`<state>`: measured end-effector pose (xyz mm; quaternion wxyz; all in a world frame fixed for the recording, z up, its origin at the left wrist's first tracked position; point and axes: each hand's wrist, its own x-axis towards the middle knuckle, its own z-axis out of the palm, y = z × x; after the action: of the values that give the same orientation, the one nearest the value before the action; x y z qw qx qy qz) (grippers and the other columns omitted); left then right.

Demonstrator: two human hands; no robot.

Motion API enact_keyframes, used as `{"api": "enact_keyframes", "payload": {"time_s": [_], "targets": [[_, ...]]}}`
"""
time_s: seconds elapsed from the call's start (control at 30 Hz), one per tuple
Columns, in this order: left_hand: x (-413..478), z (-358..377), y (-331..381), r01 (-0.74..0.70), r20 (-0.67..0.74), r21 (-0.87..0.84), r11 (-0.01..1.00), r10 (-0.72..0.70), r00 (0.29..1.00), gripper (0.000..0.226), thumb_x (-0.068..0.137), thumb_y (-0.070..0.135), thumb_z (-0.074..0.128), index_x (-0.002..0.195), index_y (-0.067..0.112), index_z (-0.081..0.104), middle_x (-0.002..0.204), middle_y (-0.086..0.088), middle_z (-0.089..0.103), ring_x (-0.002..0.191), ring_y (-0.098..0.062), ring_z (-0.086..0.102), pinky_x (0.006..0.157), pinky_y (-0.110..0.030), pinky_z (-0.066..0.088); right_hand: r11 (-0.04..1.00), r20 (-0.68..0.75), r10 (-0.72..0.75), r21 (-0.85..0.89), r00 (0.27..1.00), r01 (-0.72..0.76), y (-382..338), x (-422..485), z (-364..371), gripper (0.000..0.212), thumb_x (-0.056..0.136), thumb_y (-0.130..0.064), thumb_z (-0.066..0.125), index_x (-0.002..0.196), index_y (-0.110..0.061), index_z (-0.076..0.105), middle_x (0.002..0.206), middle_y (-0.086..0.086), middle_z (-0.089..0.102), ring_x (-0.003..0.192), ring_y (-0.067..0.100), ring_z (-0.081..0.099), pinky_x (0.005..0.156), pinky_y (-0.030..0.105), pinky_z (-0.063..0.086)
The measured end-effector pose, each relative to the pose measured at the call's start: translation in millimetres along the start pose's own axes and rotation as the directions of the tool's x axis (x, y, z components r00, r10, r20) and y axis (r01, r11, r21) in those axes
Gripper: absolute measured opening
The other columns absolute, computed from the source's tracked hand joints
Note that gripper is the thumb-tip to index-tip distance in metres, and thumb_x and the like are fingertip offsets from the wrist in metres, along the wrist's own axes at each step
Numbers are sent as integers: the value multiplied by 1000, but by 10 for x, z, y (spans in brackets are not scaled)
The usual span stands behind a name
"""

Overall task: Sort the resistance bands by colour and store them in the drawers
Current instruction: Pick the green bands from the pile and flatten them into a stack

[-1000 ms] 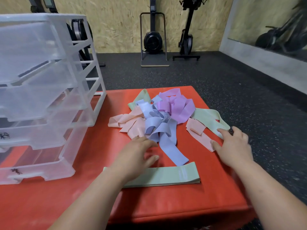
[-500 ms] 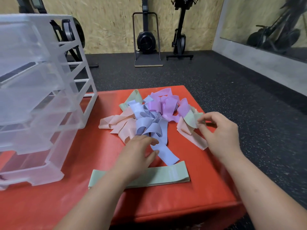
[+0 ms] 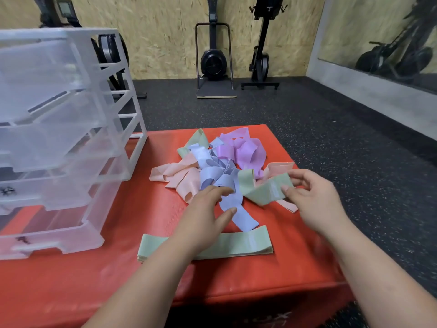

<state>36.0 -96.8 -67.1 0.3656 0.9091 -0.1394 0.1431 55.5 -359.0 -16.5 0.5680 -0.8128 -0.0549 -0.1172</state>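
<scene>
Clear plastic drawer unit (image 3: pixel 59 147) stands at the left of the red padded box (image 3: pixel 71 292). Its drawers look empty, so I judge that storing has not begun.

Mixed pile of resistance bands (image 3: pixel 220 166), peach, blue, purple and green, lies mid-box and is unsorted.

Flattened green bands (image 3: pixel 248 242) lie apart at the near edge, probably as the green group.

Right hand (image 3: pixel 314 204) pinches a green band (image 3: pixel 264 190) lifted off the pile, likely bound for that group.

Left hand (image 3: pixel 203 216) lies flat with loose fingers on a blue band (image 3: pixel 241 216), gripping nothing. It seems to steady the pile.

Writing: white tab (image 3: pixel 274 189) on the held band is unreadable. Dark marks (image 3: pixel 6 190) on a drawer front are illegible.
</scene>
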Motion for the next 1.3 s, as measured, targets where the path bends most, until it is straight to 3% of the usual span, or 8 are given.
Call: {"api": "enact_keyframes", "payload": {"time_s": [0.27, 0.5, 0.63, 0.8, 0.87, 0.97, 1.1, 1.3], "targets": [[87, -22, 104, 46, 22, -187, 981, -42, 999, 55, 100, 42, 71, 150, 40, 51, 145, 29, 56, 133, -1, 53, 109, -28, 46, 994, 172, -95, 62, 981, 85, -140, 7, 273, 28, 95, 3, 69, 119, -12, 71, 97, -14, 78, 85, 2, 75, 81, 18, 56], [166, -51, 72, 79, -9, -221, 972, -83, 997, 9, 92, 40, 78, 91, 34, 71, 92, 20, 73, 94, -10, 66, 91, -46, 52, 987, 286, -160, 44, 945, 153, -203, 20, 452, 25, 93, -5, 75, 111, -23, 74, 98, -11, 76, 94, 12, 74, 90, 38, 60], [177, -92, 1, 78, 1, -224, 971, -80, 997, 10, 90, 36, 81, 90, 31, 73, 91, 16, 74, 94, -9, 66, 90, -38, 51, 962, 258, -208, -123, 944, 245, -225, 14, 512, 15, 89, -14, 80, 95, -28, 77, 85, -12, 76, 79, 10, 70, 76, 32, 57], [147, -137, -180, 72, 22, -159, 985, -70, 997, 10, 91, 28, 82, 89, 29, 73, 94, 22, 72, 101, 2, 66, 87, -20, 46, 966, 159, -234, 150, 959, 210, -328, 44, 576, 25, 91, 6, 72, 99, -17, 76, 91, -6, 78, 84, 10, 73, 81, 27, 58], [127, -181, -237, 68, 19, -108, 992, -66, 998, 13, 91, 25, 82, 85, 28, 70, 95, 27, 69, 98, 5, 63, 80, -11, 40, 946, 75, -208, 271, 975, 181, -349, 68, 556, 21, 92, 6, 71, 99, -13, 76, 93, 3, 79, 86, 17, 74, 84, 33, 59], [103, -244, -329, 68, 10, -16, 998, -68, 998, 21, 92, 27, 79, 78, 34, 65, 80, 23, 66, 87, -6, 56, 73, -19, 37, 907, -59, -132, 396, 989, 145, -338, 99, 489, 14, 94, -3, 73, 98, -16, 76, 97, 12, 78, 89, 25, 73, 85, 43, 61], [87, -322, -471, 111, -46, 97, 989, -106, 993, 10, 92, 32, 77, 86, 31, 69, 84, 15, 67, 91, -20, 54, 76, -36, 40, 883, -169, 21, 465, 985, 61, -237, 133, 370, 8, 97, -8, 72, 102, -13, 75, 98, 15, 77, 90, 23, 75, 80, 33, 62], [12, -527, -565, 195, -158, 38, 980, -187, 970, 8, 91, 27, 79, 91, 27, 71, 80, 14, 71, 79, -11, 63, 73, -33, 49, 895, -145, 229, 421, 963, -149, 66, 160, 247, 14, 98, -11, 71, 111, -6, 73, 103, 14, 79, 91, 22, 77, 82, 29, 65]]}}
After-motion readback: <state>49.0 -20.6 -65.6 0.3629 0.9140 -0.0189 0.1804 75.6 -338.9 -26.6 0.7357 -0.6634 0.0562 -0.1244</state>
